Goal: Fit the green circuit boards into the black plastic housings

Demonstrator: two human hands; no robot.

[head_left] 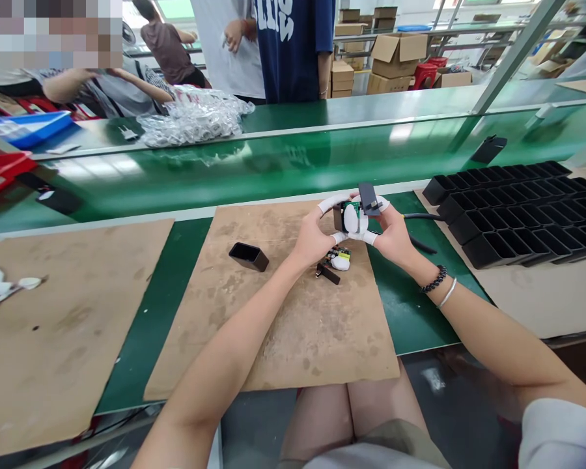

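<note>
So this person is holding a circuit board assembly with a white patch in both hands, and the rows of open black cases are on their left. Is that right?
Not quite: the rows of open black cases are on the person's right, as the head view shows. The rest stands: the left hand and right hand both hold the circuit board assembly.

The white blob [352,221] partly hides the green board [358,206]; the red tray [4,170] is cropped.

Clear plastic heap [195,116] — crumpled, blue tray [51,126], red tray [10,167], open carton [394,66]
</note>
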